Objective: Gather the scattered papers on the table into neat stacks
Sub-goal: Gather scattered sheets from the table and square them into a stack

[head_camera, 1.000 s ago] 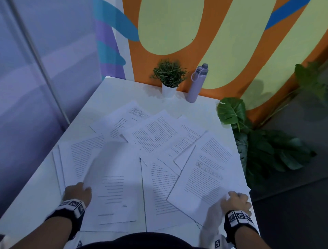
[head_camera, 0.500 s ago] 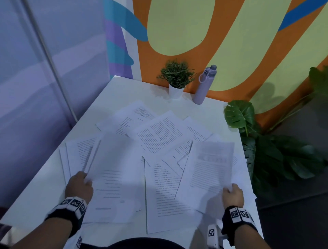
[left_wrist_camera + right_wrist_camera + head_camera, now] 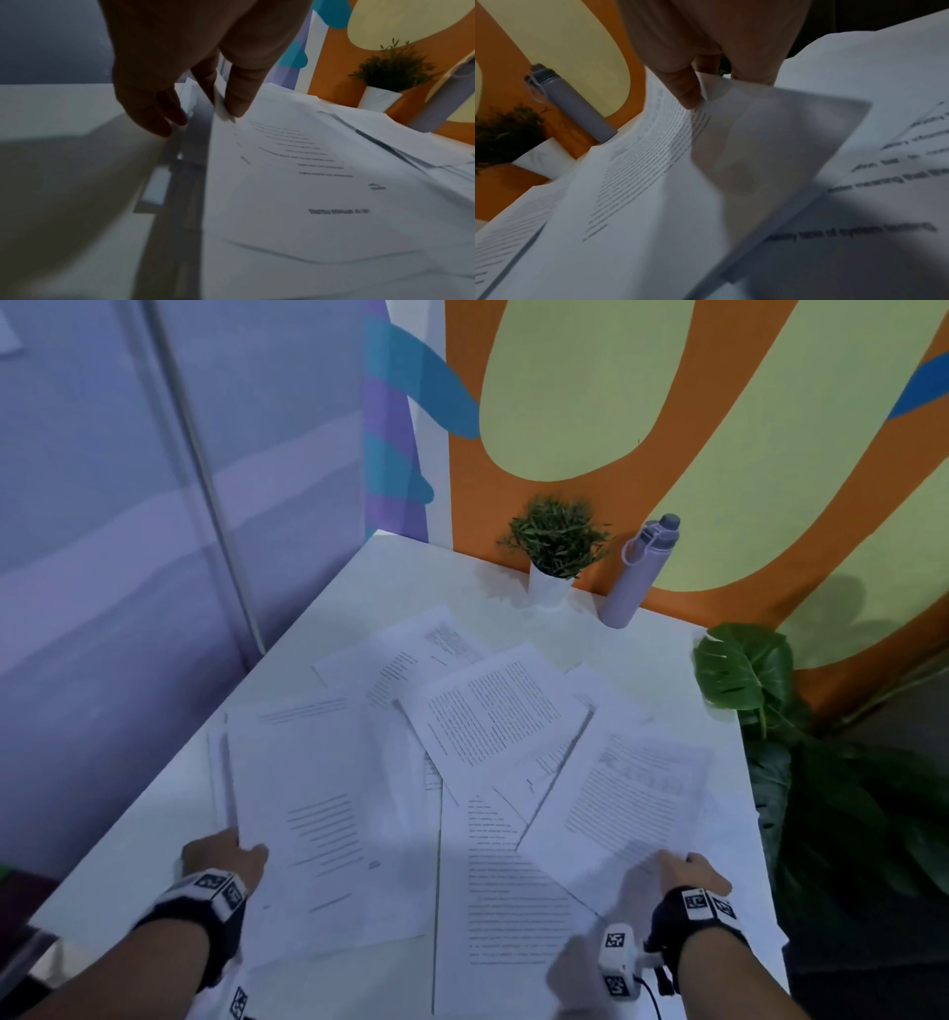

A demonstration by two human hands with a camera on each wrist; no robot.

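Observation:
Several printed white papers (image 3: pixel 493 711) lie overlapping across the white table (image 3: pixel 154 824). My left hand (image 3: pixel 226 857) pinches the near left edge of a large sheet with few text lines (image 3: pixel 318 814); in the left wrist view thumb and finger pinch that sheet (image 3: pixel 295 182) at its edge, lifted off lower sheets. My right hand (image 3: pixel 683 868) pinches the near corner of a densely printed sheet (image 3: pixel 626 793), raised above the pile. The right wrist view shows the fingers (image 3: pixel 687 89) gripping this sheet's (image 3: pixel 634 182) curled corner.
A small potted plant (image 3: pixel 557 546) and a lilac water bottle (image 3: pixel 637 572) stand at the table's far edge against the orange and yellow wall. Large green leaves (image 3: pixel 739 665) sit beyond the right edge. The table's left strip is bare.
Both hands have lifted and turned their sheets: the left sheet has swung toward the left side, the right sheet has straightened and shifted right, away from the middle pile.

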